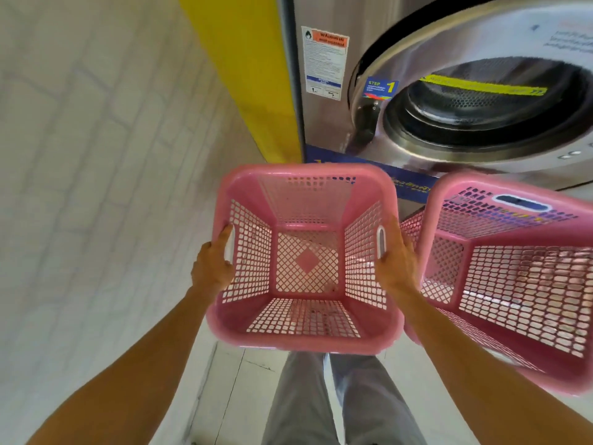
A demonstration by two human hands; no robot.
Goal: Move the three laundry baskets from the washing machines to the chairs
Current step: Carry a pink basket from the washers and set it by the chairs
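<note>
**A coin laundry**

This is a self-service laundromat. A large steel front-loading washing machine (465,101) bears a numbered "STEP 1" sticker (380,88) and a printed warning label (324,62). Pink plastic laundry baskets (305,258) sit before it, over a pale tiled floor (96,187).

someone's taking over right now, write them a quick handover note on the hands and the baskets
Left hand: gripping the left handle slot of the held basket.
Right hand: gripping its right handle slot.
Held basket: empty, pink, lifted above the floor in front of the washing machine.
Second pink basket: empty, close beside it on the right, in front of the machine.
Third basket and the chairs: not in view.
Done: one basket picked up.
Left: carry it to a chair, then move the others.
</note>
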